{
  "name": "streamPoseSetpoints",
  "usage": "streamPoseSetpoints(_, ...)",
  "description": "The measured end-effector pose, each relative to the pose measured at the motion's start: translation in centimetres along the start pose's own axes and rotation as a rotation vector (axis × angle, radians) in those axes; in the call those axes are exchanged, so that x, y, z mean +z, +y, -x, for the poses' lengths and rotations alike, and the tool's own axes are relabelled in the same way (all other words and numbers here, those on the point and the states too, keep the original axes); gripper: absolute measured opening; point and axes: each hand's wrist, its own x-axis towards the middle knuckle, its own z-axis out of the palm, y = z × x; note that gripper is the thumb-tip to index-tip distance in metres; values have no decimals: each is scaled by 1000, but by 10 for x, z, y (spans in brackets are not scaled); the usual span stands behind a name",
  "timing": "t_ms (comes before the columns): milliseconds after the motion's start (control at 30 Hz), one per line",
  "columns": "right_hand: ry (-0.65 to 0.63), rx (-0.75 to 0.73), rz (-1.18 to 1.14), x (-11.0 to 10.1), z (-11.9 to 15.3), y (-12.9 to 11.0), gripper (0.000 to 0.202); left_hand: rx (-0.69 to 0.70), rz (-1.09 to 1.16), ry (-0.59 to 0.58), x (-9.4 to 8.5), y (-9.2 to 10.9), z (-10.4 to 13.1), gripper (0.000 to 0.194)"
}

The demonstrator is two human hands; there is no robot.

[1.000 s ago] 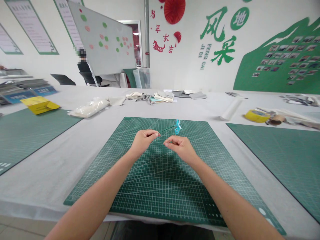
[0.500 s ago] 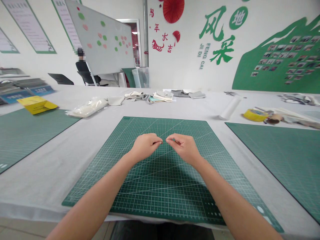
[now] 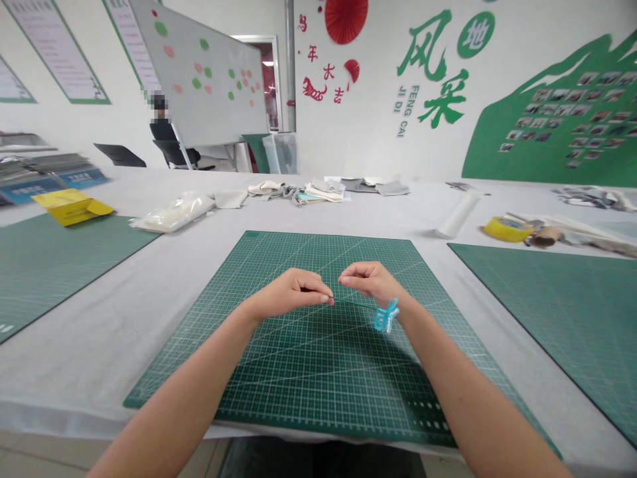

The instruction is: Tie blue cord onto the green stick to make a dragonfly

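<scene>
My left hand is over the middle of the green cutting mat, thumb and fingers pinched on the end of a thin green stem. That stem runs to the right below my other hand and carries a small light-blue and white ornament, somewhat flower-like, beside my right wrist. Its exact make is too small to tell. Just above the stem, my right hand is closed with thumb and fingertips together, a little apart from the left fingertips. Whatever those fingertips hold, if anything, cannot be made out.
More cutting mats lie left and right. Beyond are a plastic-wrapped pack, a yellow folded card, fabric pieces, a white roll and yellow tape. A person sits by the whiteboard.
The blue and white ornament and green stem have come into view beneath my right hand. My left hand has shifted slightly right and down; my right hand has tilted and risen slightly.
</scene>
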Motion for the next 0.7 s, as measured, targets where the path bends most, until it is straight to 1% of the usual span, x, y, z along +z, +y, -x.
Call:
streamPoseSetpoints(67, -1, 37, -117, 5, -2, 3, 27, -26, 63, 74, 0, 0, 0, 22)
streamPoseSetpoints(133, 28, 40, -185, 10, -2, 4, 25, -87, 142, 187, 2, -2, -1, 22)
streamPoseSetpoints(233, 72, 26, -207, 16, 0, 2, 23, -236, 322, 366, 5, -12, -3, 27)
streamPoseSetpoints(300, 93, 24, -210, 18, 1, 0, 22, -294, 404, 452, 6, -18, -5, 28)
streamPoseSetpoints(400, 110, 13, -208, 19, 2, -1, 21, -326, 447, 505, 7, -22, -7, 29)
streamPoseSetpoints(533, 99, -4, -177, 21, 2, -1, 19, -365, 482, 543, 9, -20, -8, 31)
streamPoseSetpoints(700, 85, -14, -147, 22, 2, 0, 20, -375, 546, 550, 11, -21, -9, 36)
